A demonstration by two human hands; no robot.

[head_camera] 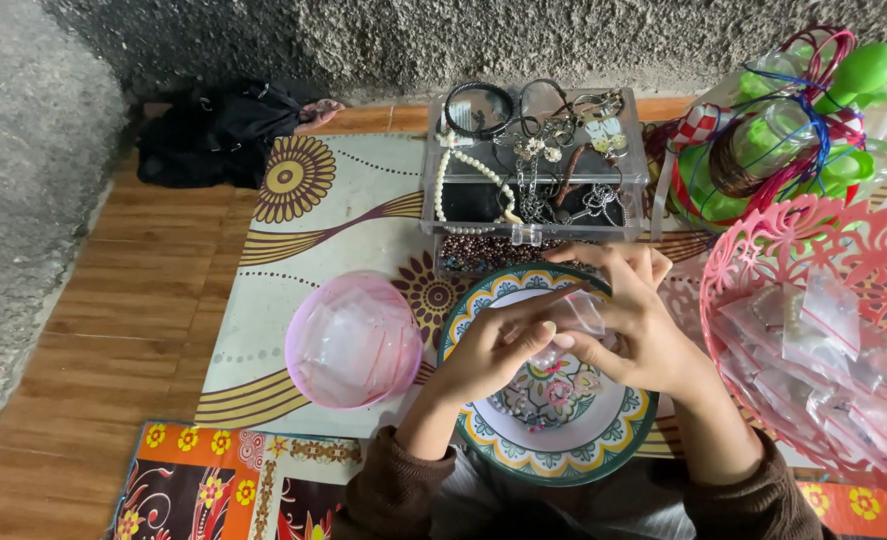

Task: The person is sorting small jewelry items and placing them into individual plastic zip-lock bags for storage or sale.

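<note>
Both hands meet over the middle of the patterned plate (483,440), pinching one small clear plastic bag (581,312) between them. From where I stand, the left hand (493,350) comes in from the near left with its thumb and forefinger stretched out toward the bag's left edge, while the right hand (633,330) curls round the bag from the right and far side, fingers bent over its top. Neither hand is clenched empty or lying loose; each has fingertips on the bag. It sits at the spot where the two sets of fingertips come together, slightly closer to the right hand, which seems to carry most of it. Its long side runs roughly left to right and tilts up toward the far right, though the film is so clear that I cannot tell which end is the mouth. Straight below, in the well of the plate, lies a small heap of beads (535,405), near side of the bag and apart from it. Left of the plate stands a pink bowl (353,340) holding more clear bags. On the right a pink openwork basket (763,250) is filled with small packed bags. Beyond the hands, on the far side, a clear plastic organiser box (533,165) holds necklaces, bangles and chains, all resting on a floral mat (293,230).
</note>
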